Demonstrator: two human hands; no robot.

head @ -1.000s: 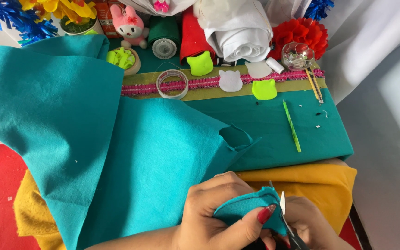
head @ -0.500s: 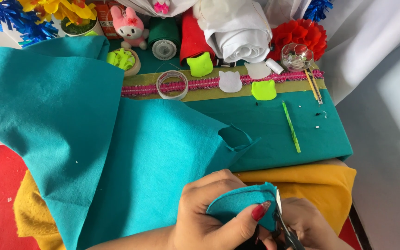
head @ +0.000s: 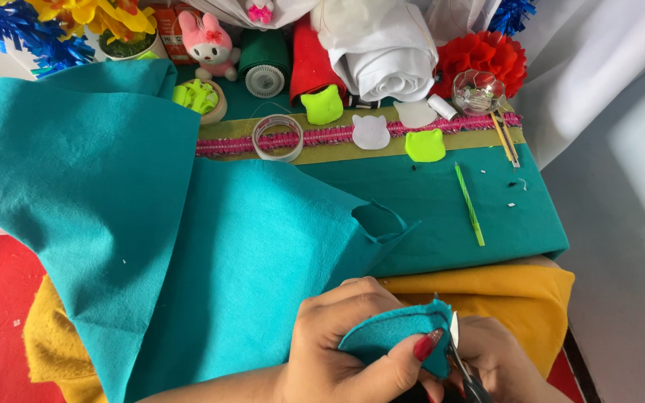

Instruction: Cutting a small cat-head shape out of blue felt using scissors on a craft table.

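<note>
Turned slightly, teal felt piece (head: pixel 393 339) meets scissors (head: pixel 463 366).

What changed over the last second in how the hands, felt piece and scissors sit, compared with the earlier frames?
The left hand has turned the small teal felt piece slightly, so more of its curved edge now faces up. The scissors in the right hand stay at the piece's right edge, blades barely shifted. Both grips are unchanged. The big teal cloth, yellow cloth and cut-out shapes stayed put.
</note>
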